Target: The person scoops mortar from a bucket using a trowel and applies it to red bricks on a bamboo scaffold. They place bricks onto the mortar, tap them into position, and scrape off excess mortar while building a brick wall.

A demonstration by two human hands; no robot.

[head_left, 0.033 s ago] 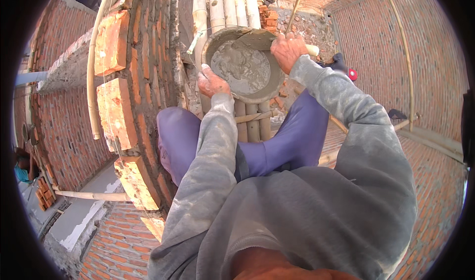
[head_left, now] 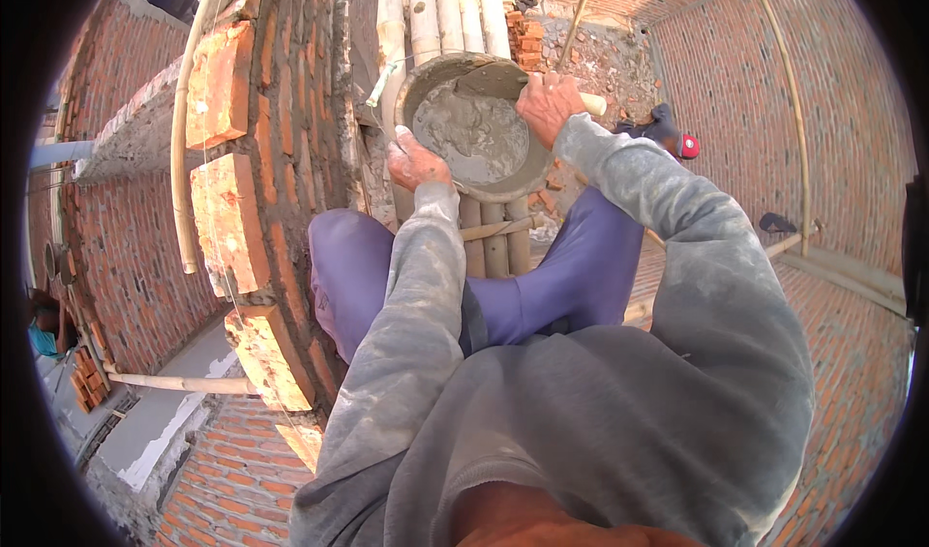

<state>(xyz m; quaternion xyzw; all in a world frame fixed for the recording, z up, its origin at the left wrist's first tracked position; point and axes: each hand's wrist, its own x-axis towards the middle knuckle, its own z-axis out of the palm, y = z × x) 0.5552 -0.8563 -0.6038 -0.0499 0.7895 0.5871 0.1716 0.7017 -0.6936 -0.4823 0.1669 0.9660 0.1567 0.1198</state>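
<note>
Tub: round grey tub [head_left: 531, 172], sits on the bamboo poles [head_left: 445, 10], ahead of the knees; wet mortar [head_left: 472, 139] inside, rim uncovered on the near side.
Left grip: left hand [head_left: 418, 160] pinches the near-left rim, thumb on top; underside fingers hidden.
Right grip: right hand [head_left: 550, 107] wrapped round a tool's pale handle [head_left: 593, 104] at the right rim; handle end sticks out right, past the tub. Blade hard to make out.
Edges: poles form a narrow deck; tub overhangs its right side, rubble [head_left: 600, 59] below. Lashed crossbar [head_left: 498, 228] just near of tub.
Room: tightest on the left, brick wall [head_left: 324, 150] close to left knee [head_left: 348, 257]. More open to the right, up to the far-right wall [head_left: 837, 92].
In the way: slanted pole [head_left: 581, 10] just beyond right hand; right knee [head_left: 595, 247] under right forearm; string [head_left: 216, 242] along the spaced bricks [head_left: 229, 220] on the wall top.
Around: brick stack [head_left: 526, 40] beyond tub; person in red cap [head_left: 689, 147] lower right.
</note>
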